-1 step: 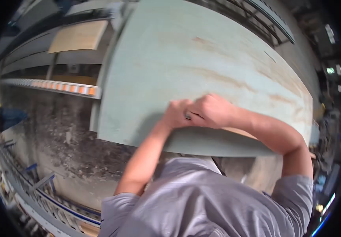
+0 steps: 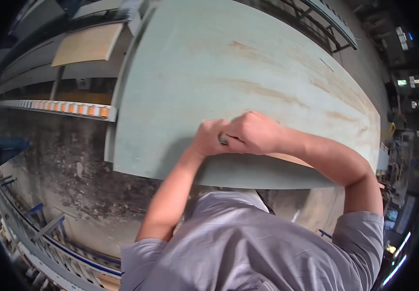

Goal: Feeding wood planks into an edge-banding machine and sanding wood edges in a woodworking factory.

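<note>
My left hand (image 2: 209, 137) and my right hand (image 2: 255, 132) are both closed and pressed together above the near part of a large pale green board (image 2: 170, 92) with brown, wood-like streaks. A small dark, shiny bit (image 2: 223, 139) shows where the hands meet; its kind cannot be made out. Whatever else the fingers hold is hidden. Beneath my right forearm a narrow wood-coloured strip (image 2: 292, 159) is visible, and I cannot tell whether it is held or lies on the board. A shadow falls on the board beside my left hand.
Left of the board stands a rail with orange and white rollers (image 2: 81, 109). A light wooden panel (image 2: 88, 43) lies beyond it. Blue-and-grey metal framing (image 2: 59, 242) runs at lower left, near a stained floor (image 2: 88, 189). A person (image 2: 6, 148) is at the far left edge.
The whole scene sits slightly further left and is sharper now. My hands remain closed together over the board, with hardly any change in their pose.
</note>
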`<state>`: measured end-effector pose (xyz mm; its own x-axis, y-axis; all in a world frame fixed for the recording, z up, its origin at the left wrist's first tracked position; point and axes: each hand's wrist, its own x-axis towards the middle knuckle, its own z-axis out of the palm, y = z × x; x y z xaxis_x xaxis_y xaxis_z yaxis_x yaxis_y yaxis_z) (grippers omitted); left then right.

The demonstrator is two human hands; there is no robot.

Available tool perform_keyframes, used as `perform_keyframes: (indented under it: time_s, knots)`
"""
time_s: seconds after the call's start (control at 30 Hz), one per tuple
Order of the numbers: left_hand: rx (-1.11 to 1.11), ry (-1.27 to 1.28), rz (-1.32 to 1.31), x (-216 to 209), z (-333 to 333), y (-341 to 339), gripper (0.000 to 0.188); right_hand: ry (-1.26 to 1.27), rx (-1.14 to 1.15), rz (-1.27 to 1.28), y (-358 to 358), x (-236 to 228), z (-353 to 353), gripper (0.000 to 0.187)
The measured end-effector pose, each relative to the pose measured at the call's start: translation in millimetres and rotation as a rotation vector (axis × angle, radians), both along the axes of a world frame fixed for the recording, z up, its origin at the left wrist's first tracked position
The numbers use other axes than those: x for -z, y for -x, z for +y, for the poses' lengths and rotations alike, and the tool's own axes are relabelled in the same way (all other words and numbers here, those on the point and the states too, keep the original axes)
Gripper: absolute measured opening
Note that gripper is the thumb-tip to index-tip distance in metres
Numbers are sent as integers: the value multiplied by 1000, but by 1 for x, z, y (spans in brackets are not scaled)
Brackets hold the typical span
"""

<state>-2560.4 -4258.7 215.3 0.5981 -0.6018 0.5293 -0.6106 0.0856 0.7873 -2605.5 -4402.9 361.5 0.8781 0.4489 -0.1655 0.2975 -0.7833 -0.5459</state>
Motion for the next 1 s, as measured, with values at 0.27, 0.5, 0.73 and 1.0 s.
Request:
perform_keyframes:
  time_s: [0.27, 0.5, 0.73, 1.0]
  knots:
    - [84, 34, 79, 7, -10, 7, 52, 70, 0, 33, 10, 3, -9, 19]
    - [88, 85, 74, 13, -12, 11, 50, 407, -179, -11, 10, -5, 1, 32]
    - [100, 99, 86, 14, -11, 9, 52, 46, -159, 4, 3, 7, -9, 22]
    - [118, 185, 111, 22, -15, 8, 52, -40, -121, -65, 2, 12, -14, 13]
